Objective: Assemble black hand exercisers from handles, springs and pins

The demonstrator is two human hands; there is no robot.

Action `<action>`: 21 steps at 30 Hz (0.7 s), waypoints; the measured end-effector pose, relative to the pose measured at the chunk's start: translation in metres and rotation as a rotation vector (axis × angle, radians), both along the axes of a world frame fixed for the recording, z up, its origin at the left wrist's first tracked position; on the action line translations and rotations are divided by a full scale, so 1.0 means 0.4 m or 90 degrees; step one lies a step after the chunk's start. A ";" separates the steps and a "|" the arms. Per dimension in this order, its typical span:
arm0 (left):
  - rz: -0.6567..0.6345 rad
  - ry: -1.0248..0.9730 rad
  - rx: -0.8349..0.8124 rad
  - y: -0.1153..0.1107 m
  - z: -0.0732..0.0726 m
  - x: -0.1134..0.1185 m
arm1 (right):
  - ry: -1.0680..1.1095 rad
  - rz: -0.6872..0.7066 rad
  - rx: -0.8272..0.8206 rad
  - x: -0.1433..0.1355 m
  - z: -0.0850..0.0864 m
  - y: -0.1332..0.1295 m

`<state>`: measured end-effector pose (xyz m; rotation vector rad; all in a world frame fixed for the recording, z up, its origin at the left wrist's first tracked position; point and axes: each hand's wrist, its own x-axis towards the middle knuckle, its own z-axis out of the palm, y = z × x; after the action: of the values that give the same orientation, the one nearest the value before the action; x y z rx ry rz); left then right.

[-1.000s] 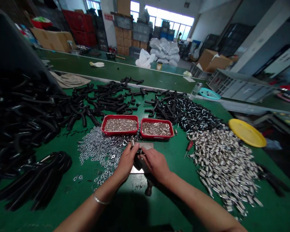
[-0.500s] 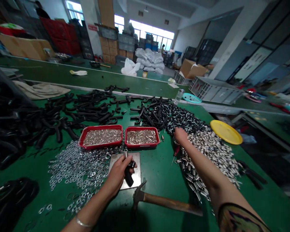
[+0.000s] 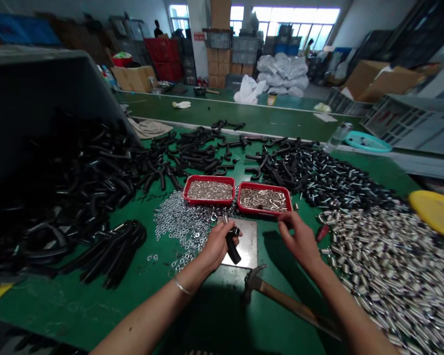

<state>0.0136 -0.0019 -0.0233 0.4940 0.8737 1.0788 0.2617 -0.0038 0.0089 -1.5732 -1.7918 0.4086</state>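
In my left hand [image 3: 219, 242] a black curved handle [image 3: 233, 250] is gripped, with a silver cylindrical piece [image 3: 225, 218] standing up at its top end. The hand is over a square metal plate [image 3: 248, 241]. My right hand [image 3: 299, 239] is beside the near right corner of a red tray of small metal pins [image 3: 264, 214]. Its thumb and fingers are curled toward each other; whatever is between them is too small to make out. A claw hammer [image 3: 281, 297] lies below the plate. The red handle of a screwdriver [image 3: 321, 232] shows just right of my right hand.
Another red tray [image 3: 209, 202] holds small metal bits. Loose washers [image 3: 181, 224] spread left of the plate. Silver cylinders [image 3: 395, 266] and black-headed bolts [image 3: 336, 180] are heaped right. Black handles [image 3: 111, 172] spill from a dark bin [image 3: 40, 74]. A yellow lid [image 3: 436, 212] lies far right.
My right hand has moved from the heap of black-headed bolts back to the red tray's near right corner. The camera has turned left. My left hand still holds the handle over the plate.
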 end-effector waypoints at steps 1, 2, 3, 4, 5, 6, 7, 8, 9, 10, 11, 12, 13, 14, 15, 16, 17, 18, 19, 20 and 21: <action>-0.003 -0.006 0.000 0.002 -0.001 0.000 | -0.010 0.012 -0.010 -0.024 -0.011 -0.003; -0.002 -0.015 -0.004 0.002 -0.002 -0.004 | -0.023 0.017 -0.025 -0.035 -0.024 0.000; 0.001 -0.024 -0.011 0.001 -0.005 -0.013 | -0.035 0.017 -0.041 -0.035 -0.037 0.003; 0.005 -0.033 -0.019 -0.001 -0.008 -0.025 | -0.044 0.011 -0.053 -0.027 -0.050 0.006; 0.011 -0.040 -0.026 -0.007 -0.012 -0.040 | -0.049 0.005 -0.059 -0.015 -0.061 0.006; 0.019 -0.044 -0.032 -0.014 -0.015 -0.056 | -0.050 0.002 -0.062 -0.003 -0.069 0.004; 0.025 -0.046 -0.035 -0.022 -0.018 -0.072 | -0.050 0.005 -0.058 0.005 -0.075 0.001; 0.029 -0.047 -0.039 -0.031 -0.020 -0.086 | -0.049 0.015 -0.051 0.007 -0.076 -0.002; 0.033 -0.047 -0.043 -0.039 -0.021 -0.097 | -0.051 0.034 -0.039 0.003 -0.074 0.000; 0.038 -0.046 -0.049 -0.045 -0.019 -0.104 | -0.055 0.055 -0.022 -0.009 -0.067 0.008; 0.043 -0.044 -0.052 -0.048 -0.016 -0.106 | -0.061 0.069 -0.001 -0.027 -0.057 0.024; 0.046 -0.040 -0.052 -0.048 -0.011 -0.105 | -0.076 0.073 0.012 -0.050 -0.042 0.047; 0.046 -0.037 -0.049 -0.046 -0.005 -0.100 | -0.099 0.068 0.012 -0.077 -0.024 0.075; 0.043 -0.034 -0.044 -0.043 0.003 -0.092 | -0.125 0.056 0.001 -0.104 -0.004 0.106; 0.036 -0.032 -0.038 -0.040 0.011 -0.083 | -0.164 0.039 -0.035 -0.130 0.017 0.136; 0.028 -0.029 -0.035 -0.038 0.019 -0.074 | -0.191 0.029 -0.066 -0.154 0.039 0.162; 0.021 -0.024 -0.035 -0.038 0.027 -0.066 | -0.209 0.021 -0.089 -0.174 0.060 0.183; 0.015 -0.016 -0.040 -0.038 0.031 -0.061 | -0.228 0.017 -0.116 -0.189 0.077 0.197; 0.013 -0.006 -0.046 -0.035 0.031 -0.059 | -0.246 0.011 -0.142 -0.199 0.091 0.206; 0.012 0.005 -0.058 -0.029 0.026 -0.060 | -0.263 0.001 -0.162 -0.204 0.100 0.212; 0.006 0.020 -0.068 -0.016 0.014 -0.062 | -0.279 -0.011 -0.177 -0.205 0.104 0.216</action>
<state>-0.0112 -0.0082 -0.0179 0.4184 0.9567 1.0292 0.1798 0.0826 0.0504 -1.9906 -2.1139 0.3335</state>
